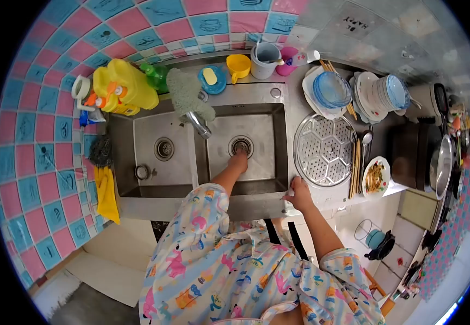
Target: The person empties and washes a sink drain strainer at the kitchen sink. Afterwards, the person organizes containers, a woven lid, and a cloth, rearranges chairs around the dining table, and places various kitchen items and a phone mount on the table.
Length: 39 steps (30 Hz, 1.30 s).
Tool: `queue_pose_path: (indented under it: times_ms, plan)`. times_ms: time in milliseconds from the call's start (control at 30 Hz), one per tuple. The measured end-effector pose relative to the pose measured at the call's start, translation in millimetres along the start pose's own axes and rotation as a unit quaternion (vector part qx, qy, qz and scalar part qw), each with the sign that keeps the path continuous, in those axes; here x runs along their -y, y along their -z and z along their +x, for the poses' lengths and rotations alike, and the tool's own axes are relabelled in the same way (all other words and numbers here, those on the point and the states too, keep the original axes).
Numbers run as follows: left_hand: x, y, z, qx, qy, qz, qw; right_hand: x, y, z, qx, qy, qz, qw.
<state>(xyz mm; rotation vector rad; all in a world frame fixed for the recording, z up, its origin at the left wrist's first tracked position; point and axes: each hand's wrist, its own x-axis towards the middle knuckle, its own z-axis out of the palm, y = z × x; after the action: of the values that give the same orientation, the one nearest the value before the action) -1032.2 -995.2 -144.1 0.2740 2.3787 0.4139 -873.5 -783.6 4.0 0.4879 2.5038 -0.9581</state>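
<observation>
My left hand (239, 160) reaches down into the right basin (265, 173) of a steel double sink. Its fingertips are at the round drain (247, 148) and partly hidden inside it, so their grip does not show. On the sink's front edge, right of the basin, rests my right hand (301, 195) with curled fingers. A small pale bit shows at its fingertips, too small to name. A faucet (198, 123) with a grey-green cloth (188, 95) draped over it stands above the divider. Close to the right hand lies a round perforated metal tray (324, 149).
Yellow jugs (129, 84), a soap dish (212, 80), a yellow cup (239, 66) and a grey pitcher (266, 60) line the back. Stacked bowls (332, 89), chopsticks (355, 168) and a plate of food (376, 176) stand right. Yellow gloves (105, 192) hang at left.
</observation>
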Motion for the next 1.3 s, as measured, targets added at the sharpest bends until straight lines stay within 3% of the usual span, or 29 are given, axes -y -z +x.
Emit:
queue_pose_path:
  times_ms: [133,367,500,600,633,700,800,900,1000,1100,1300]
  plan:
    - [1,13,3,-0.042,-0.051,0.033,0.997,-3,-2,-2,-0.019,0.014,0.014,1.000]
    - [8,41,-26,-0.182,-0.091,-0.095,0.974,-6,-4,-5,-0.052,0.024,0.011,0.998]
    - [-6,80,-77,-0.238,-0.095,-0.128,0.958,-10,-4,-12,-0.051,0.019,0.035,0.998]
    - [-58,109,-147,-0.283,-0.128,-0.140,0.940,-24,-16,-30,-0.125,0.083,0.052,0.987]
    - [-79,117,-171,-0.296,-0.148,-0.141,0.933,-30,-14,-46,-0.135,0.107,0.107,0.979]
    - [-127,117,-218,-0.303,-0.206,-0.134,0.921,-50,-10,-77,-0.047,0.037,0.317,0.947]
    - [-206,75,-274,-0.246,-0.289,-0.194,0.904,-94,22,-159,-0.044,0.012,0.535,0.844]
    - [-303,-2,-329,-0.130,-0.353,-0.248,0.893,-132,72,-266,-0.154,-0.007,0.690,0.708]
    - [-401,-83,-389,0.064,-0.335,-0.335,0.879,-193,96,-362,-0.283,0.071,0.662,0.690]
    - [-477,-165,-435,0.195,-0.353,-0.358,0.842,-259,100,-438,-0.400,0.030,0.631,0.664]
    - [-598,-279,-509,0.353,-0.404,-0.250,0.806,-361,114,-541,-0.524,0.026,0.691,0.497]
